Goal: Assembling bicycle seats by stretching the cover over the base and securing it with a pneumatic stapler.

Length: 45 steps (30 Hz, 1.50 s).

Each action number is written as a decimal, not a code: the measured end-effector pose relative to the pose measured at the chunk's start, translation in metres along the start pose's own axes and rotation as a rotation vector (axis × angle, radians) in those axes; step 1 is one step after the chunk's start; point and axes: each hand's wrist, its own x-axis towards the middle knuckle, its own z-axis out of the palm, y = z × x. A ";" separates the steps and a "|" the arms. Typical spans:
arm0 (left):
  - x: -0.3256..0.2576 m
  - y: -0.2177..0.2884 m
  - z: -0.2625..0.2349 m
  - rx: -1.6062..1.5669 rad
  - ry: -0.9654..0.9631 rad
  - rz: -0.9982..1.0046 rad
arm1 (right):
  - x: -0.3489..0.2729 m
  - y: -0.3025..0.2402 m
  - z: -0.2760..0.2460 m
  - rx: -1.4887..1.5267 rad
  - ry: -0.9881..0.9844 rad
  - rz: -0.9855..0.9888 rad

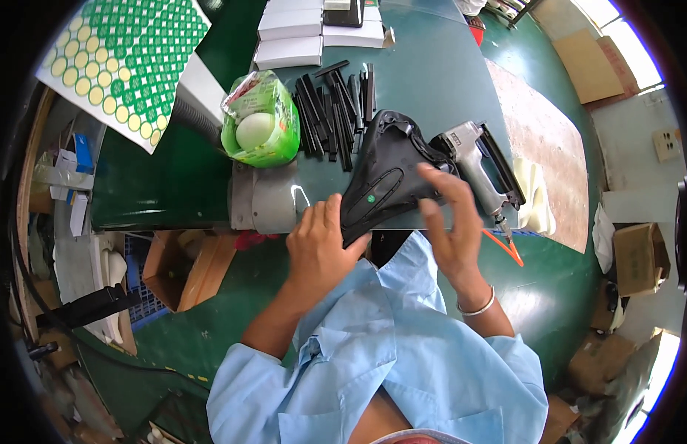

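Green workbench (173,185) in a workshop with cardboard boxes (636,259) on the floor. Black bicycle saddle (384,181) at the near edge, underside up, long axis running from near-left to far-right. Left hand (321,240) grips its near end; right hand (451,222) clasps its side.

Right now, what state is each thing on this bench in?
Black bicycle saddle: underside up, held by both hands.
Left hand: gripping the saddle's nose.
Right hand: fingers spread on its rim.
Grey pneumatic staple gun: lying untouched.
Green plastic bag: open.
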 end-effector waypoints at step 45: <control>-0.067 -0.004 0.066 -1.947 -0.529 -0.370 | -0.086 0.005 -0.002 0.266 0.069 0.421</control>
